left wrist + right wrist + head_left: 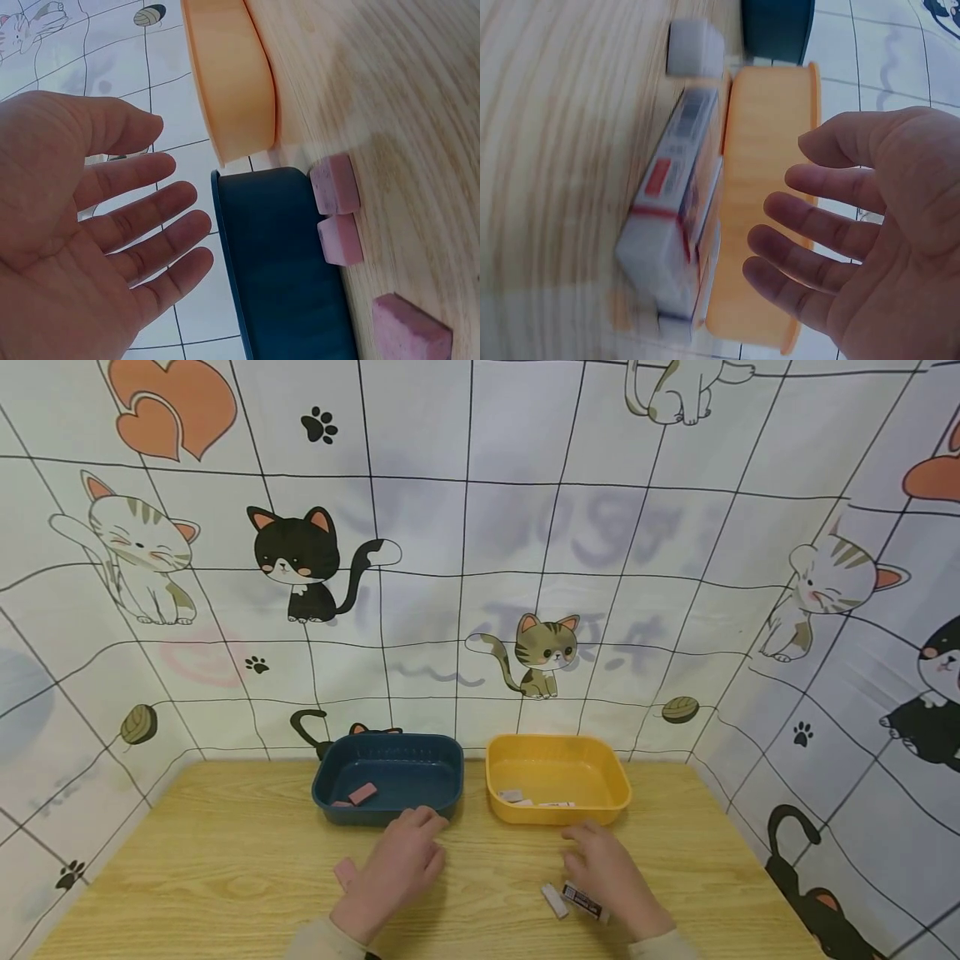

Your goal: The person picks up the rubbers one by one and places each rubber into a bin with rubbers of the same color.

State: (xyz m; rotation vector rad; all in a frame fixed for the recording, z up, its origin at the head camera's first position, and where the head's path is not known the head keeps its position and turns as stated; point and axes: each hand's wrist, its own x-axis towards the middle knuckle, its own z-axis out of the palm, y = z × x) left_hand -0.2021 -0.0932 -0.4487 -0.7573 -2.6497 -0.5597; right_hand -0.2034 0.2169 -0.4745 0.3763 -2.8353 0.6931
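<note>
My left hand [397, 868] hovers over the table in front of the blue tray [386, 818], its fingers loosely extended and holding nothing. Three pink eraser-like blocks [335, 184] lie on the wood beside that tray in the left wrist view; the hand partly covers them in the head view. In front of the yellow tray [555, 814] is my right hand [611, 872], fingers spread and palm bare. Near it lie a small white block [554, 901] and a printed box [584, 900], with more boxes behind in the right wrist view.
Pink blocks [363, 793] lie inside the blue tray, and several white pieces [512, 796] lie in the yellow one. Both trays stand side by side at the back of the wooden table [225, 843], against a cat-printed cloth [420, 610] that also rises at both sides.
</note>
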